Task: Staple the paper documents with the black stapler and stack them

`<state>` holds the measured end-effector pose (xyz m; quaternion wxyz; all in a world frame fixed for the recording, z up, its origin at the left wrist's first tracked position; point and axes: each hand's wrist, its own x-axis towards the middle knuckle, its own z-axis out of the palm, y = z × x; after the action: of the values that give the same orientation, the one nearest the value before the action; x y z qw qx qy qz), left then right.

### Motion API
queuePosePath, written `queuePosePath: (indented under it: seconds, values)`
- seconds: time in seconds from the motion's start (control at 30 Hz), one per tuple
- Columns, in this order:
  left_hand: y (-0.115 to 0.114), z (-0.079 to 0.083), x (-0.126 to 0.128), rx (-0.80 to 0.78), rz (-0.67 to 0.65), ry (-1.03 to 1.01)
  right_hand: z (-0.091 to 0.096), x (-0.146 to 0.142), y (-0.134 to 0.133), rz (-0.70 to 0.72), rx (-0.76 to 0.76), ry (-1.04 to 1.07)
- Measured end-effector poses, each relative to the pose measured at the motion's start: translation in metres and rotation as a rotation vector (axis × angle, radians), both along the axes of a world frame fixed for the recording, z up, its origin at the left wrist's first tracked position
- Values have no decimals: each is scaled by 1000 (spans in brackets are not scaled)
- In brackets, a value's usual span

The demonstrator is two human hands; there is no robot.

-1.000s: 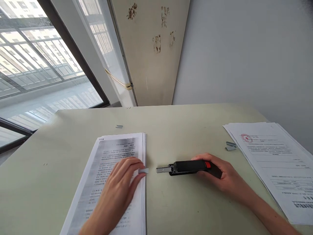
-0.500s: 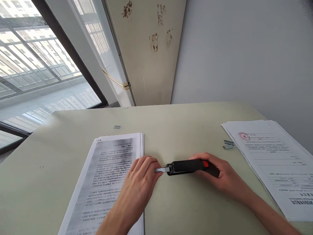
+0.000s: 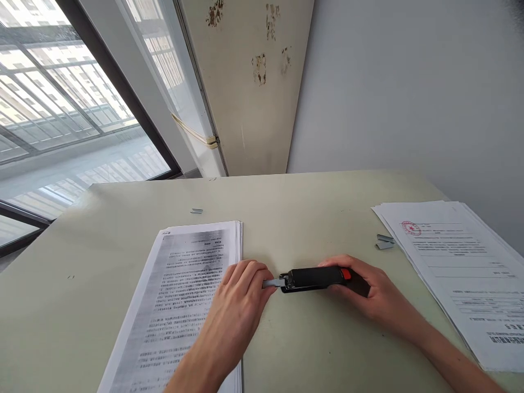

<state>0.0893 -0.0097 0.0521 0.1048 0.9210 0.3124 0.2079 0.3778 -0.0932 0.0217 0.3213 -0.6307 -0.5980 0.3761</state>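
Observation:
My right hand (image 3: 362,284) is wrapped round the rear part of a black stapler (image 3: 313,278) with a red piece near its back end. The stapler is held level, its front end pointing left. Between the thumb and fingers of my left hand (image 3: 244,295) is a narrow grey strip of staples (image 3: 273,283). Its right end meets the front of the stapler; how far it reaches inside is hidden. Under my left hand and forearm lies a stack of printed sheets (image 3: 192,262).
Another paper stack (image 3: 454,262), its top sheet marked with a red round stamp, lies at the right. Short staple strips (image 3: 385,242) rest beside it, and more staple strips (image 3: 196,210) lie behind the left stack. A window (image 3: 82,98) stands at the left beyond the table (image 3: 295,213).
My left hand has edged slightly right toward the stapler, and a little less of the strip shows between them. My right hand and the stapler have hardly moved.

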Motion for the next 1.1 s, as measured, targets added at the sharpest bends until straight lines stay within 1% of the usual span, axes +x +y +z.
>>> queuePosePath:
  seconds: [0.13,0.3,0.5,0.63,0.93,1.1]
  values:
    - [0,0,-1,5,-5,11,1,-1,-1,-18,3,6]
    - [0,0,0,-4,-11,1,0,-1,0,4,9,0]
    - [1,-1,-3,-11,-13,-15,3,-2,0,-2,17,-10]
    - [3,0,-5,-14,5,-29,0,0,-1,1,14,-15]
    - [3,1,-4,2,-22,-82,-2,0,-1,11,14,-5]
    - [3,1,-4,-56,-21,-102,-2,1,0,10,20,2]
